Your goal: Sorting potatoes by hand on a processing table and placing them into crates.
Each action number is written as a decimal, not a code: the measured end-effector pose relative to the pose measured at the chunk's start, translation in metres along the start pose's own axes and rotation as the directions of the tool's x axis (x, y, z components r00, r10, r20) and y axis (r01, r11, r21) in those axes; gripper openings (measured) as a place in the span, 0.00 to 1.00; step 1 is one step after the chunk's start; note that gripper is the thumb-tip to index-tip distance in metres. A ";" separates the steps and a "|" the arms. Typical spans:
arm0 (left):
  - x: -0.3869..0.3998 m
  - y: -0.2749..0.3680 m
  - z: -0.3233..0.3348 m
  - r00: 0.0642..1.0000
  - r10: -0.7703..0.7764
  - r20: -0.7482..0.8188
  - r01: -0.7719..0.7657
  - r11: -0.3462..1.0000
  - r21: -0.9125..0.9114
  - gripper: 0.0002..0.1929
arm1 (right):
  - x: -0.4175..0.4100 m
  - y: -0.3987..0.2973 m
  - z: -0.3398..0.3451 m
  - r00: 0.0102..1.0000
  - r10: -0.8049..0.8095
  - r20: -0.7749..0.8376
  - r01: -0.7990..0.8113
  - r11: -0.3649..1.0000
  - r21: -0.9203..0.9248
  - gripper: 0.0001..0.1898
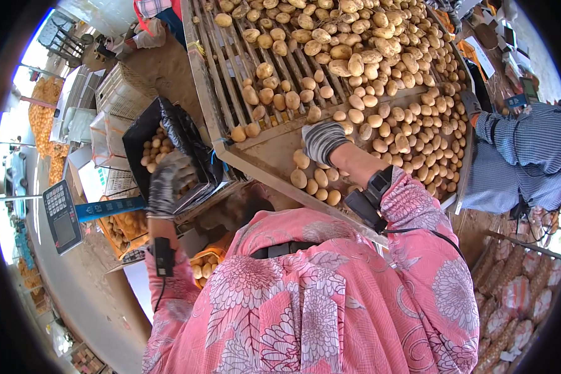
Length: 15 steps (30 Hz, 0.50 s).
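Note:
My left hand [168, 184], in a dark grey glove blurred by motion, is over a box lined with black plastic [180, 124]. Potatoes [158, 147] lie inside that box, and the blur hides whether my fingers hold one. In a grey striped glove, my right hand [323, 142] reaches low over the solid lower end of a slatted sorting table [262, 145]. Its fingers point left, and what is under them is hidden. Loose potatoes [321, 177] lie just below this hand, and a large spread of potatoes [416, 135] covers the table to its right.
A scale display [63, 219] on a blue post [110, 208] stands beside the lined box. Plastic crates [124, 91] are stacked beyond it. An orange bag of potatoes [208, 264] sits near my waist. At right, a co-worker's gloved hand [471, 103] touches the table's edge.

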<state>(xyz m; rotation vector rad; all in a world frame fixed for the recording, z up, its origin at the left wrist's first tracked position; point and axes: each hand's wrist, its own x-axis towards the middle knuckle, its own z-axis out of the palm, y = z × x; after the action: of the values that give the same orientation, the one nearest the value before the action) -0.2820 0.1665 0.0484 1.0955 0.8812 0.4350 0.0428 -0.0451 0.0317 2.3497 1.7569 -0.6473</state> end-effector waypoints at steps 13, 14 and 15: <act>0.043 -0.062 0.247 0.733 -0.066 0.677 -0.300 0.862 0.409 0.22 | -0.062 0.048 0.025 0.985 0.171 -0.017 -0.082 0.553 0.829 0.20; 0.040 -0.066 0.256 0.747 -0.224 0.626 0.008 0.944 0.329 0.21 | -0.066 0.047 0.026 0.983 0.186 -0.009 -0.091 0.523 0.847 0.16; 0.039 -0.068 0.263 0.748 -0.240 0.619 0.014 0.938 0.346 0.21 | -0.073 0.049 0.027 0.973 0.226 -0.057 -0.060 0.478 0.876 0.16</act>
<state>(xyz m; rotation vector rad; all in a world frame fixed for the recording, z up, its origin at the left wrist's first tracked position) -0.0573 0.0122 0.0184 1.3557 0.3887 -0.2349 0.0654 -0.1342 0.0310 3.2094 1.3842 -1.7042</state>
